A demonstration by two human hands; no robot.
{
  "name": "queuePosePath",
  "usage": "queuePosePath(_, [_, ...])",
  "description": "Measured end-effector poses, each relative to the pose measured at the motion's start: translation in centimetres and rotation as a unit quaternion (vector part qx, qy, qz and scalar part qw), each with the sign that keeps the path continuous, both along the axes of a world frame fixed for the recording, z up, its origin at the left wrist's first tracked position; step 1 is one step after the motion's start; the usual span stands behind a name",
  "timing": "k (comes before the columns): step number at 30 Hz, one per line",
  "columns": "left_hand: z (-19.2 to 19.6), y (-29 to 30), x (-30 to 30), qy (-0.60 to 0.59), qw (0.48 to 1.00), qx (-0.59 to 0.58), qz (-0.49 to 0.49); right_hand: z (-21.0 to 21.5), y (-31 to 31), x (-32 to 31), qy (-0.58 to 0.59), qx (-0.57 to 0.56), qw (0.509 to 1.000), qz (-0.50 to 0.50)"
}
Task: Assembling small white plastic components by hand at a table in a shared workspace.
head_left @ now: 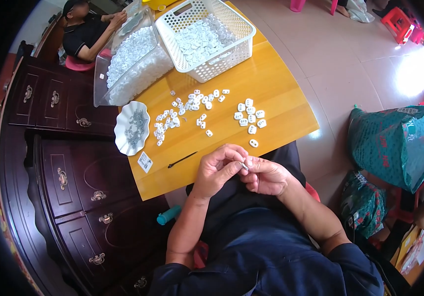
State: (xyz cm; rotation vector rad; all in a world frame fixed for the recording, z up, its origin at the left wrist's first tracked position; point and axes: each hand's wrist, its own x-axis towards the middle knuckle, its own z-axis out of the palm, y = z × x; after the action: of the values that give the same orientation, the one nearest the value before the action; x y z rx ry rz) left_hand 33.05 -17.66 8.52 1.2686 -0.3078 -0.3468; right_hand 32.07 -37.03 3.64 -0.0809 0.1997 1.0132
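Two hands meet just off the near edge of the yellow table (271, 74), over the person's lap. The left hand (218, 170) and the right hand (266, 176) touch at the fingertips, both pinched closed on one small white piece (245, 165) held between them; most of that piece is hidden by the fingers.

On the table, just beyond the hands, a single white piece (254, 143) lies alone. Farther in sits a tight cluster of white pieces (250, 117), and to its left a looser scatter of white pieces (184, 111). A thin black tool (182, 160) lies near the table's front edge, left of the hands, beside a small paper tag (145, 162). A scalloped white dish (132, 128) of small grey parts rests at the table's left edge. At the far end stand a white slotted basket (239, 47) and a clear bin (123, 79), both holding white pieces. Another person (86, 29) sits beyond the bin.
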Motion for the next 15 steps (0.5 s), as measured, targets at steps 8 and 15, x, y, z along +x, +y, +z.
queuePosePath(8, [-0.6, -1.1, 1.3, -0.034, 0.975, 0.178, 0.126, 0.7, -1.8, 1.4, -0.126, 0.034, 0.981, -0.143])
queuePosePath(15, [-1.0, -3.9, 2.2, -0.349, 0.823, 0.431, 0.126, 1.3, -3.2, 2.6, -0.099, -0.006, 0.957, -0.271])
